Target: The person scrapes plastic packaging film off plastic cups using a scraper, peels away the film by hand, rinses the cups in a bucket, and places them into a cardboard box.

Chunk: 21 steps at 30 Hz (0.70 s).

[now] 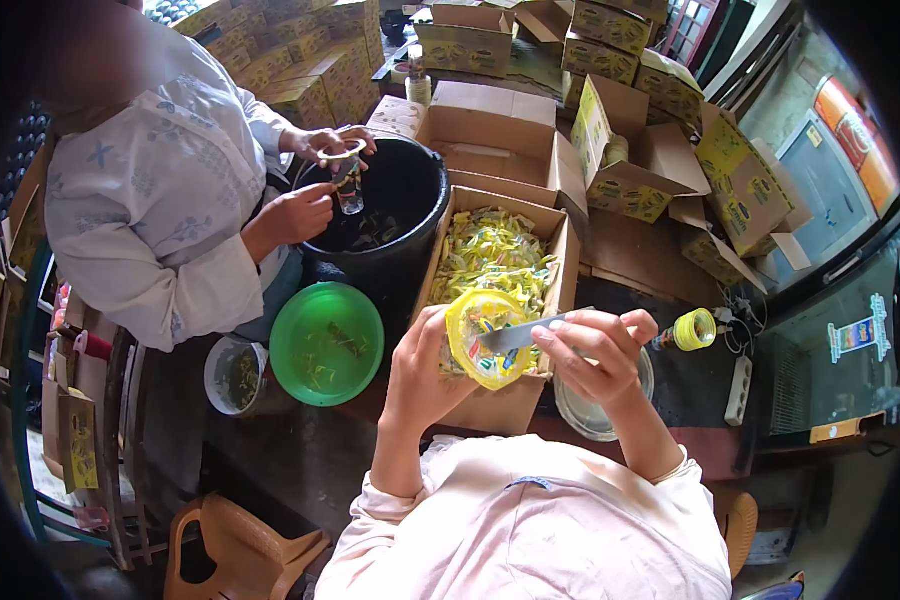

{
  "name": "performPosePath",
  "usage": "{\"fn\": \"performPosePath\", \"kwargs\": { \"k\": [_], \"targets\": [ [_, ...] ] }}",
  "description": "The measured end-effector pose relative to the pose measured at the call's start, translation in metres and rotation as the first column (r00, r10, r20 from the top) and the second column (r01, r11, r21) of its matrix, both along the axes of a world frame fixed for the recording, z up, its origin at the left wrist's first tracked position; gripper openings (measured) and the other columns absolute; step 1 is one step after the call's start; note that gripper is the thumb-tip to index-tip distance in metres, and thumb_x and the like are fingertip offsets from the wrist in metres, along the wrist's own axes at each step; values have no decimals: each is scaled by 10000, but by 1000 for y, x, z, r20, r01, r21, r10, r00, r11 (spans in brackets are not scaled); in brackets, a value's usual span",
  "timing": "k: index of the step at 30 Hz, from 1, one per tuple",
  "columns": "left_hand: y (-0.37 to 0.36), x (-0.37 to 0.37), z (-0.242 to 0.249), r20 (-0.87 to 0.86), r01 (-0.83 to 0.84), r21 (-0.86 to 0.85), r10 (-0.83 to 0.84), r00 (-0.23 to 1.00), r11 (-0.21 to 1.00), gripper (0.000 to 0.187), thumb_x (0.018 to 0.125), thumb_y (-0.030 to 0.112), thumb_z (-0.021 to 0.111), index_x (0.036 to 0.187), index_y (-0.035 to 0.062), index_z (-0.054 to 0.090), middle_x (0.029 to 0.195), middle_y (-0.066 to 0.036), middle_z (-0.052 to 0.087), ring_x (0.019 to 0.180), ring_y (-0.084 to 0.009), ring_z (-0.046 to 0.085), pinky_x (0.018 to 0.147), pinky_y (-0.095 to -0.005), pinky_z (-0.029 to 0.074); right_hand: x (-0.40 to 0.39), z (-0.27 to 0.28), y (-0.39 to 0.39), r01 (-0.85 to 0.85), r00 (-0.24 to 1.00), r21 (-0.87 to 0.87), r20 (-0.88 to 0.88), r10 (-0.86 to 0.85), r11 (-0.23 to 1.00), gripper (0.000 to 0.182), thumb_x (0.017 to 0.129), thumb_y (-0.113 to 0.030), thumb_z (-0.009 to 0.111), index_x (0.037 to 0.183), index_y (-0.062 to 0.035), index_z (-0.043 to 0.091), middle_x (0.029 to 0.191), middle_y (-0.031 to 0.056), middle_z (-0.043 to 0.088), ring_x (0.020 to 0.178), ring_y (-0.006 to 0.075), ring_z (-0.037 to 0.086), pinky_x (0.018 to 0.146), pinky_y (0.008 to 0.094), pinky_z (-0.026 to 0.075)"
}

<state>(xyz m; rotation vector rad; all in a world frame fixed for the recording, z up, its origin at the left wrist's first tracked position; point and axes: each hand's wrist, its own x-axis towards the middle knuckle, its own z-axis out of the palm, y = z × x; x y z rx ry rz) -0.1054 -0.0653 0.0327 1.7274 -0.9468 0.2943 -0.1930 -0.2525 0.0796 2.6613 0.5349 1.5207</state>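
My left hand (422,368) is wrapped round a clear plastic jar (492,366) with a wide yellow rim, its mouth tilted up towards me. Small colourful wrapped pieces show inside it. Between the fingers of my right hand (598,358) is a knife (513,335) with a flat grey blade, which reaches across the rim over the jar's mouth. Just beyond both hands stands a cardboard box (566,268) filled with small yellow wrapped packets (495,245).
A co-worker (160,190) at the left holds another clear jar (351,192) over a black tub (422,165). Nearer me are a green basin (288,370) and a white bucket (213,388). Stacked yellow rings (695,328) lie at right, near a power strip (738,392). Open cartons (470,40) fill the back.
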Motion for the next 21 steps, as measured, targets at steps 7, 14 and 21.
{"fn": "performPosePath", "kwargs": {
  "k": [7,14,21],
  "targets": [
    [-9,-3,3,5,55,0,-55,998,999,614,625,167,771,1133,35,450,1022,-173,551,885,-362,576,736,-403,488,6,-8,-9,18,1000,-9,7,-18,1000,150,741,-235,669,888,-251,697,821,-119,616,730,24,568,782,323,226],
    [-13,-10,8,19,92,1,-92,996,996,607,646,137,759,1146,26,433,1036,-178,541,882,-353,576,712,-396,492,2,-9,-12,42,998,-4,41,-42,999,156,739,-241,679,891,-270,697,808,-128,608,737,20,568,794,323,227],
    [-18,-14,11,56,83,3,-83,995,997,586,648,136,769,1109,20,427,985,-173,554,836,-342,587,682,-390,493,-4,-4,-12,44,998,-18,49,-43,999,162,734,-234,696,893,-265,695,807,-132,601,749,16,576,813,325,227]
  ]
}}
